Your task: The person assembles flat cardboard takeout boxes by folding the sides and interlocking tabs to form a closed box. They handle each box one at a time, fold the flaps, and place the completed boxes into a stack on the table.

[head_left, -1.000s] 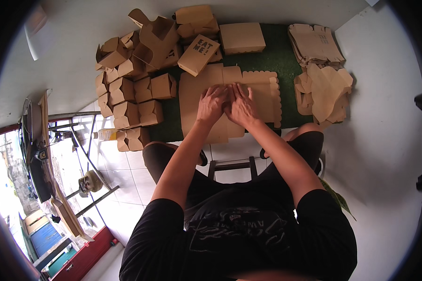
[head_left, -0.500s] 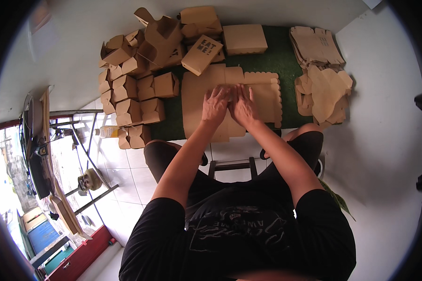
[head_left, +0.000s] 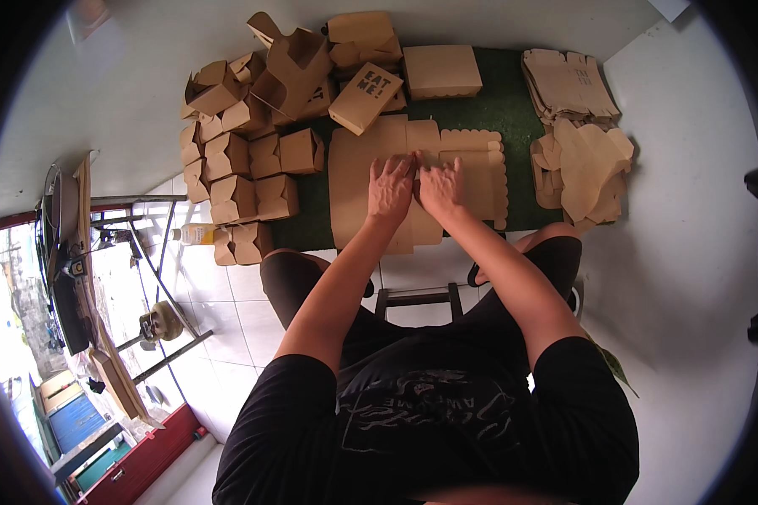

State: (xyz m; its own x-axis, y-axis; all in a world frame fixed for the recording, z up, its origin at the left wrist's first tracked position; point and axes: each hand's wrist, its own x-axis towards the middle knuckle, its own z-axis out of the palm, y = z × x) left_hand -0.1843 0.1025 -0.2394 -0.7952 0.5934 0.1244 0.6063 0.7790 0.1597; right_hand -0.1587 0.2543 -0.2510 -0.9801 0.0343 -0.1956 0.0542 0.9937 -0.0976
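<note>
A flat, unfolded brown cardboard box blank (head_left: 472, 181) with a scalloped right edge lies in front of me. My left hand (head_left: 390, 189) rests palm down on its middle, fingers stretched out and slightly apart. Right beside it, my right hand (head_left: 440, 187) presses on the same cardboard near a crease. Its forefinger points forward against the left hand's fingertips, the middle fingers look bent, and the outer finger sticks out. Neither hand grips anything that I can see. The cardboard under both palms is hidden.
Several folded small boxes (head_left: 231, 200) are stacked at the left on a green mat (head_left: 514, 151). Behind the blank stand a lettered box (head_left: 365, 99) and a larger closed box (head_left: 443, 72). Flat blanks (head_left: 568, 84) and loose cardboard pieces (head_left: 596, 172) lie at the right. A bottle (head_left: 197, 234) stands near the left stack.
My right hand's fingers have gone from stretched out to partly bent, with the forefinger forward. My left hand's fingers have spread a little. The blank stays in place.
</note>
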